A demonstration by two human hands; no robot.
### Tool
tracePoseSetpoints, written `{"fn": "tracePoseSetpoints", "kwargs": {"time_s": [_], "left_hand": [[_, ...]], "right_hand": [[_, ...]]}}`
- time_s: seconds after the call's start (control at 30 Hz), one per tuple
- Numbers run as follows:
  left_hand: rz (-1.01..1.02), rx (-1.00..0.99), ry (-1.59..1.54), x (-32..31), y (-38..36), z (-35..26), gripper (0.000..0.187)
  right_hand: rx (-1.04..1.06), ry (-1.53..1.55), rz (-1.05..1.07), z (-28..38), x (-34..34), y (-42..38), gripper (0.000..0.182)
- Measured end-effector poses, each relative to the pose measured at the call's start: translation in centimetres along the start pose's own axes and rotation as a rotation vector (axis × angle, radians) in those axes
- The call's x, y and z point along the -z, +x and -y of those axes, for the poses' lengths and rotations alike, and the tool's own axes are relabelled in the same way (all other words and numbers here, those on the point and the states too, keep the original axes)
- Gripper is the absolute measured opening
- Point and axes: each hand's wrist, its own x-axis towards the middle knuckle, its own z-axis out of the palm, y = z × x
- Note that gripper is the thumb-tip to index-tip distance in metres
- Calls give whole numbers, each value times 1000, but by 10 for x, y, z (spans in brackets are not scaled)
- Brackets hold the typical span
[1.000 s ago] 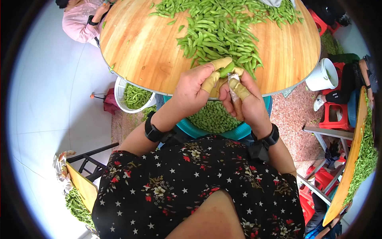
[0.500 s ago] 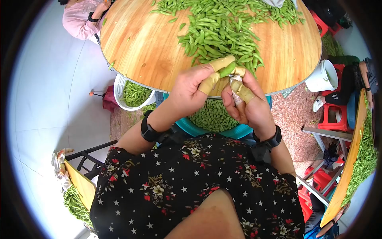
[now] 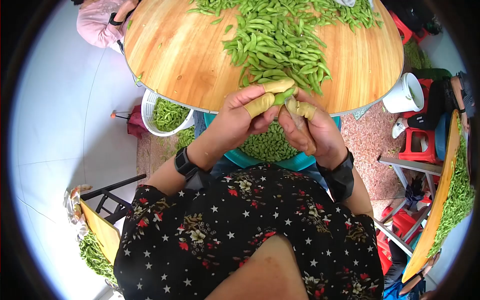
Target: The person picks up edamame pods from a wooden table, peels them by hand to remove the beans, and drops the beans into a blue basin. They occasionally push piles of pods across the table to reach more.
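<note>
Left hand point(image 3: 235, 117): closed in a pinch, thumb and forefinger each in a tan finger cot, gripping one green pod point(image 3: 284, 95) at its near end. Right hand point(image 3: 310, 132): fingers curled, also wearing tan cots, its thumb and forefinger closed on the same pod from the other side. A thin pale blade or strip shows against the right fingers; what it is cannot be told. The pod lies between the two hands, tilted, directly at their fingertips, held just over the near edge of the worktop point(image 3: 180, 55).

Both wrists carry black bands. Below the hands, under the worktop edge, stands a teal basin point(image 3: 295, 162) filled with shelled green beans point(image 3: 267, 145). Beyond the hands, touching distance from the fingertips, a large heap of unshelled pods point(image 3: 275, 35) spreads across the round wooden worktop toward its far side.

To the left, beneath the worktop rim, a white perforated basket point(image 3: 150, 112) holds more green pods. A white bucket point(image 3: 402, 95) stands on the floor to the right. A person in a pink sleeve point(image 3: 97, 22) sits at the far left of the worktop. Another person's legs and a red stool point(image 3: 417, 142) are at the right.
</note>
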Motion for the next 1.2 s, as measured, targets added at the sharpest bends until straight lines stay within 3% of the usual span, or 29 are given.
{"fn": "tracePoseSetpoints", "kwargs": {"time_s": [0.07, 0.13, 0.27, 0.33, 0.37, 0.43, 0.47, 0.53, 0.57, 0.63, 0.73, 0.87, 0.93, 1.17, 1.2], "left_hand": [[27, 21, -112, 3, 5, 2, 31], [-64, -884, 1244, 3, 13, 3, 27], [-67, -877, 1461, 5, 7, 3, 23], [-176, -669, 1054, 4, 8, 9, 19], [-175, -666, 1053, 7, 7, 8, 19], [-160, 57, 327, 16, 7, 5, 19], [-161, 61, 324, 16, 6, 10, 19], [-171, -184, 704, 17, 7, 18, 19], [-171, -183, 703, 17, 8, 19, 19], [-143, -575, 1104, 17, 8, 21, 20], [-89, -668, 1223, 4, 3, 11, 22], [-102, -650, 1111, 0, 1, 11, 25], [-87, -597, 1087, 0, -1, 8, 26], [-54, -531, 1141, -1, -8, 6, 26], [-99, -334, 918, -4, -9, 3, 25]], "right_hand": [[-27, 22, -12, -1, -1, 1, 23], [-32, -237, -252, 1, -8, 1, 21], [-55, -338, -266, 0, -15, -1, 20], [0, -316, -279, -7, -16, 0, 17], [-2, -313, -281, -11, -13, 0, 17], [13, -458, -272, -16, -7, 1, 14], [9, -457, -275, -15, -4, -1, 14], [-78, -568, -214, -10, 5, -4, 13], [-79, -567, -215, -10, 3, -3, 13], [90, -714, -404, -12, -1, -3, 16], [78, -630, -381, -12, 5, 0, 20], [271, -812, -336, -20, 12, 7, 23], [518, -1037, -297, -24, 16, 10, 28], [476, -1135, -339, -17, 5, 3, 30], [474, -1119, -306, -16, 5, 1, 31]]}}
